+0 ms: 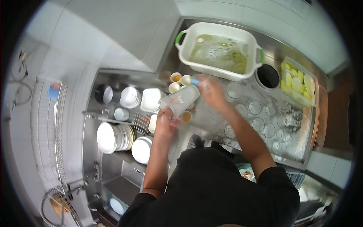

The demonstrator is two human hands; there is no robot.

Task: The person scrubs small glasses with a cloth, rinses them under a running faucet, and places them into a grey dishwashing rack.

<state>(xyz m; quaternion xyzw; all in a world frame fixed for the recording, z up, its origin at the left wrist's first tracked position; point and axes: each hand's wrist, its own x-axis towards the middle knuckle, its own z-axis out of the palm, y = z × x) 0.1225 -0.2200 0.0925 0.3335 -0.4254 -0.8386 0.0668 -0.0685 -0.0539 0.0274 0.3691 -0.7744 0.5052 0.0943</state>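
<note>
My left hand (168,119) grips the near end of a clear, wet-looking container (181,99), tilted over the steel counter. Blurred by motion, my right hand (211,92) is closed around a small light-blue item (195,81) beside the container's far end; what the item is cannot be told. Small white cups (185,80) stand just beyond the container, one with orange contents (176,77). A cup with brownish contents (186,116) is close to my left hand. Beyond my hands sits a white plastic basin (215,72) with green handles, holding cloudy, yellowish, foamy water.
Several drinking glasses (258,124) cover the right part of the wet counter (207,113). A dark round container (267,76) and a clear box (312,85) of yellow-green pieces stand behind them. Stacked white plates (107,138), bowls (130,97) and a steel sink (122,184) are at left.
</note>
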